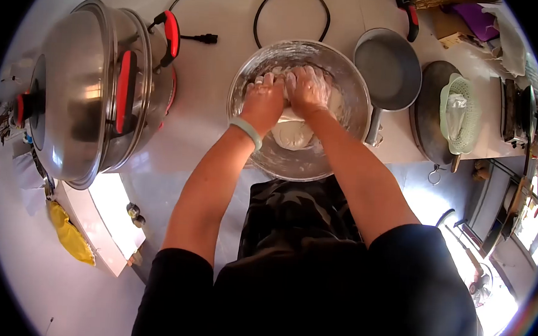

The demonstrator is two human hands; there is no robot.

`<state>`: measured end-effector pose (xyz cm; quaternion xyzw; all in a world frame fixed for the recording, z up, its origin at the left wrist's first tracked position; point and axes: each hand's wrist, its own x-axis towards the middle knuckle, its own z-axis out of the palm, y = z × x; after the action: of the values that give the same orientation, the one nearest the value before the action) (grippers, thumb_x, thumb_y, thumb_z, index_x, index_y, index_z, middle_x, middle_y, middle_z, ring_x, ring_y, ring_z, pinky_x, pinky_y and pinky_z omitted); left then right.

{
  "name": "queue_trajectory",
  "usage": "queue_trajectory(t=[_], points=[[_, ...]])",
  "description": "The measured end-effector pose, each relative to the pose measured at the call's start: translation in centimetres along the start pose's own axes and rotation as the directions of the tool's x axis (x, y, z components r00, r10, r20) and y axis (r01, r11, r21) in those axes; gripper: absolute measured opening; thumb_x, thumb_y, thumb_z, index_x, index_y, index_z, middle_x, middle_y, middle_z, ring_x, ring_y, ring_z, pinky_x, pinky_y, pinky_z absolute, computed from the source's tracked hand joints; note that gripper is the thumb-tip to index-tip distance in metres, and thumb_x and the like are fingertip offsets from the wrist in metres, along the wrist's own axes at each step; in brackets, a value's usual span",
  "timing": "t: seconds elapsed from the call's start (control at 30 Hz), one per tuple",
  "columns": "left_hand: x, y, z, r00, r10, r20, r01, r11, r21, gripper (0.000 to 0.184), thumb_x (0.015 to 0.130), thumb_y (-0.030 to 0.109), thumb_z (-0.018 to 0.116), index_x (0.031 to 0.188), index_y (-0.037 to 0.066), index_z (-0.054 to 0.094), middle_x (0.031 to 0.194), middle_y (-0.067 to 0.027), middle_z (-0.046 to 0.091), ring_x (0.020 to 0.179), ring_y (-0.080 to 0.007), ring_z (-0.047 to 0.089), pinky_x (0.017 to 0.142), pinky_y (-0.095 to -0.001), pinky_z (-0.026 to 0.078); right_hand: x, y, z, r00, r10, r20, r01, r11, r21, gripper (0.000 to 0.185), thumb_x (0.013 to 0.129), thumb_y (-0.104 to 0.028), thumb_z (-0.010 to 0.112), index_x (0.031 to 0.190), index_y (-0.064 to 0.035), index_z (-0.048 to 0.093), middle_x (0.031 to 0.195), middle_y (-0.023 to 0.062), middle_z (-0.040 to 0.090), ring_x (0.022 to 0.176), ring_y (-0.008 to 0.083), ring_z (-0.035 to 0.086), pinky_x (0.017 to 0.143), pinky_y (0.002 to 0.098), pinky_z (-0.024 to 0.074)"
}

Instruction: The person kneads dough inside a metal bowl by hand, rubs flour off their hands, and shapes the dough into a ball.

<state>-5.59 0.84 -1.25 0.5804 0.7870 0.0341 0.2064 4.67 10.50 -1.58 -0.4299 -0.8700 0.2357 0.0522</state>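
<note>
1. Looks like mid-knead at one desk (228, 14). Calls next, at a guess, for another firm, even press.
2. Way over on the left: one lidded steel pot (78, 97).
3. Near the desk's front edge: one metal bowl (349, 142), kinda floury inside.
4. Just right of the bowl: one gray pan (386, 71).
5. Inside the bowl: dough (292, 134), partly covered. Can't tell between one lump and two.
6. Left hand (265, 101) plus right hand (309, 90), two total: side by side on the dough, with fingers half curled. Can't tell about actual grip.

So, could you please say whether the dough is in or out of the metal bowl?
In: the dough shows inside the metal bowl, partly covered by the left hand and right hand.
</note>
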Motion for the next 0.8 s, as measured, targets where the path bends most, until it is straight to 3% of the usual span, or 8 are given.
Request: queue_trajectory(t=[0.2, 0.27, 0.3, 0.37, 0.43, 0.53, 0.63, 0.8], points=[[0.9, 0.6, -1.5, 0.987, -0.15, 0.048, 0.155, 0.982, -0.108, 0.063, 0.087, 0.035, 0.069, 0.131, -0.005, 0.05, 0.126, -0.0263, 0.057, 0.111, -0.0432, 0.061, 0.098, -0.0475, 0.046, 2.0, -0.1, -1.3, 0.992, 0.051, 0.112, -0.074, 0.975, 0.208, 0.04, 0.096, -0.043, 0.049, 0.108, -0.0087, 0.066, 0.109, 0.0182, 0.066, 0.105, 0.0398, 0.06, 0.096, 0.0512, 0.0422], [-0.2, 0.1, -5.2, 0.972, 0.054, 0.229, 0.034, 0.93, -0.366, 0.067, 0.084, 0.037, 0.071, 0.13, -0.006, 0.05, 0.122, -0.0268, 0.06, 0.109, -0.0408, 0.062, 0.096, -0.0441, 0.048, 1.1, 0.9, -2.7, 0.966, 0.066, 0.25, -0.168, 0.895, 0.413, 0.042, 0.096, -0.044, 0.05, 0.111, -0.0082, 0.066, 0.107, 0.0193, 0.066, 0.103, 0.0403, 0.061, 0.096, 0.0518, 0.0425], [-0.5, -0.2, -6.7, 0.941, 0.174, 0.291, -0.008, 0.87, -0.493, 0.069, 0.083, 0.038, 0.073, 0.13, -0.007, 0.051, 0.121, -0.027, 0.061, 0.108, -0.0397, 0.063, 0.095, -0.0424, 0.049, 0.2, 2.1, -2.6, 0.984, -0.098, 0.145, 0.053, 0.956, 0.29, 0.043, 0.095, -0.044, 0.05, 0.112, -0.0085, 0.067, 0.108, 0.0191, 0.066, 0.101, 0.0407, 0.062, 0.096, 0.0523, 0.0428], [-1.9, -0.1, -6.2, 0.955, 0.1, 0.278, 0.061, 0.854, -0.516, 0.067, 0.078, 0.037, 0.076, 0.127, -0.004, 0.055, 0.114, -0.0273, 0.064, 0.104, -0.0386, 0.064, 0.09, -0.0418, 0.05, -2.2, 3.6, -1.7, 0.887, -0.461, 0.004, 0.461, 0.887, -0.031, 0.044, 0.094, -0.045, 0.051, 0.114, -0.0092, 0.067, 0.11, 0.0186, 0.065, 0.097, 0.0416, 0.063, 0.095, 0.0532, 0.0432], [-3.8, 1.8, -6.5, 0.953, 0.096, 0.286, 0.042, 0.898, -0.439, 0.063, 0.075, 0.039, 0.078, 0.119, -0.003, 0.06, 0.106, -0.0264, 0.066, 0.103, -0.0399, 0.064, 0.09, -0.0457, 0.049, -5.1, -0.5, -6.8, 0.971, -0.129, 0.2, 0.099, 0.983, 0.155, 0.038, 0.093, -0.04, 0.051, 0.113, -0.0124, 0.067, 0.115, 0.0142, 0.063, 0.105, 0.0375, 0.059, 0.097, 0.0516, 0.0415], [-7.0, 3.8, -4.5, 0.999, 0.013, 0.053, 0.017, 0.848, -0.529, 0.047, 0.079, 0.032, 0.075, 0.107, -0.003, 0.06, 0.101, -0.0259, 0.066, 0.099, -0.0417, 0.063, 0.085, -0.0473, 0.049, -7.2, -0.8, -4.3, 0.984, -0.016, 0.179, 0.011, 1.0, 0.028, 0.029, 0.094, -0.035, 0.052, 0.11, -0.016, 0.067, 0.112, 0.0094, 0.062, 0.114, 0.0323, 0.052, 0.102, 0.0495, 0.0347], [-8.5, 5.0, -2.1, 0.995, -0.078, -0.064, 0.032, 0.846, -0.532, 0.033, 0.084, 0.023, 0.069, 0.104, -0.002, 0.058, 0.101, -0.0251, 0.064, 0.098, -0.0432, 0.062, 0.084, -0.0489, 0.049, -10.4, -0.3, -1.0, 0.991, -0.104, -0.079, 0.112, 0.989, 0.101, 0.027, 0.094, -0.034, 0.05, 0.107, -0.0173, 0.067, 0.109, 0.0073, 0.062, 0.113, 0.031, 0.052, 0.103, 0.0513, 0.0321], [-6.7, 2.5, 1.8, 0.974, -0.074, -0.216, -0.005, 0.939, -0.343, 0.026, 0.087, 0.013, 0.06, 0.109, 0.001, 0.053, 0.102, -0.0237, 0.06, 0.093, -0.0461, 0.062, 0.081, -0.0514, 0.051, -7.4, -0.5, 0.2, 0.986, -0.161, 0.04, 0.162, 0.986, -0.032, 0.025, 0.094, -0.032, 0.049, 0.107, -0.0184, 0.066, 0.108, 0.0074, 0.062, 0.109, 0.0324, 0.053, 0.102, 0.0506, 0.0329]])
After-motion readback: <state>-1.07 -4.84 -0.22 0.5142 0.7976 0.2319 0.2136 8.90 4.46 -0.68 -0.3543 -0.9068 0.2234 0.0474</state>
